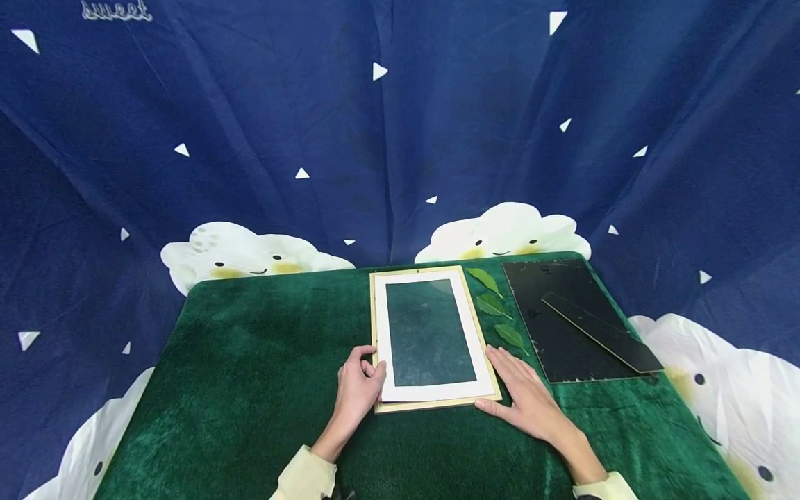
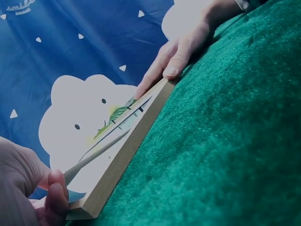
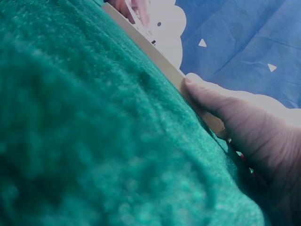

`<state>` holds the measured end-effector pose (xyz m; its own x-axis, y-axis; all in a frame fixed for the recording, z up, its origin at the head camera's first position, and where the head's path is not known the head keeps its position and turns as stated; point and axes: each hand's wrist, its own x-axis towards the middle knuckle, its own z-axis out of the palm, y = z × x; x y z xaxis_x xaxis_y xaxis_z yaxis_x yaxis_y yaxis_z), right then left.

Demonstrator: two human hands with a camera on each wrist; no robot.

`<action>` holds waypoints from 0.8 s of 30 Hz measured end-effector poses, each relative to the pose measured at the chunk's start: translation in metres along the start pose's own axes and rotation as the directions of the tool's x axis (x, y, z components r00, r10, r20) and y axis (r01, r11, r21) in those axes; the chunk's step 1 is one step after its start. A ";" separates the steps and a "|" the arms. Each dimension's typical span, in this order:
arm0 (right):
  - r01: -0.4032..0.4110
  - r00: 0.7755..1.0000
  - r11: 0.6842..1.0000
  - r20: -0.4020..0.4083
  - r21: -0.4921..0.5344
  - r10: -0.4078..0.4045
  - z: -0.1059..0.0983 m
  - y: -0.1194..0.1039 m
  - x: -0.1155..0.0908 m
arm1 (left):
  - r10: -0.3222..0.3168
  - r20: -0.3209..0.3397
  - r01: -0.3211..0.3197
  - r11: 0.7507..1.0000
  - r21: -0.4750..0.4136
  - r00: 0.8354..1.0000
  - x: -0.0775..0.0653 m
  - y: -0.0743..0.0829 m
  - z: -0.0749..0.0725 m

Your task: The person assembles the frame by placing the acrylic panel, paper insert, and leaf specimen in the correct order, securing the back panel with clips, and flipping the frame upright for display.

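Observation:
A light wooden picture frame (image 1: 437, 405) lies on the green cloth, with a white mat (image 1: 382, 333) with a rectangular window inside it. At the near left corner, my left hand (image 1: 359, 385) pinches the mat's edge between thumb and fingers. In the left wrist view that side of the mat (image 2: 96, 154) is raised at a slant above the frame (image 2: 129, 148). My right hand (image 1: 528, 396) rests against the near right corner, fingers extended along the right side. Its thumb touches the front edge of the frame (image 3: 160, 59) in the right wrist view.
Beside the frame's right side lie three green leaves: a far leaf (image 1: 484, 280), a middle leaf (image 1: 492, 305) and a near leaf (image 1: 511, 337). Farther right is a black backing board (image 1: 531, 298) with its stand leg (image 1: 594, 332) upward. A blue curtain (image 1: 281, 104) hangs behind the table.

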<state>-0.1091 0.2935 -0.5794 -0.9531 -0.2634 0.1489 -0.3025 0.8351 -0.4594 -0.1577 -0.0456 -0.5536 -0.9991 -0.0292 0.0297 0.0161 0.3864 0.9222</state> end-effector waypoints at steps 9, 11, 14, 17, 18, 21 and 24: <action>0.007 1.000 1.000 -0.003 0.004 -0.007 -0.001 0.000 0.000 | -0.063 0.027 0.063 0.998 -0.025 0.998 0.002 0.002 -0.001; 0.002 1.000 1.000 -0.004 0.006 -0.002 0.000 -0.001 -0.001 | -0.072 0.032 0.072 0.997 -0.022 0.997 0.002 0.001 -0.001; 0.001 1.000 1.000 -0.005 0.008 -0.001 0.000 -0.001 -0.001 | -0.082 0.035 0.083 0.996 -0.014 0.996 0.003 0.001 0.000; 0.001 1.000 1.000 0.001 0.010 -0.001 -0.001 -0.001 -0.001 | -0.091 0.040 0.092 0.996 -0.005 0.995 0.005 0.002 0.000; 0.001 1.000 1.000 0.002 0.011 -0.001 -0.001 -0.001 -0.001 | -0.090 0.042 0.091 0.996 -0.004 0.995 0.006 0.002 0.000; 0.001 1.000 1.000 0.003 0.013 -0.001 -0.001 -0.001 -0.001 | -0.089 0.051 0.089 0.996 0.007 0.995 0.007 0.001 0.000; 0.004 1.000 1.000 0.002 0.012 -0.004 0.000 0.000 -0.001 | -0.089 0.061 0.088 0.996 0.019 0.994 0.009 0.000 -0.001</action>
<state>-0.1081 0.2937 -0.5790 -0.9520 -0.2677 0.1486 -0.3061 0.8282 -0.4694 -0.1662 -0.0469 -0.5524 -0.9970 -0.0072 -0.0766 -0.0730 0.4001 0.9136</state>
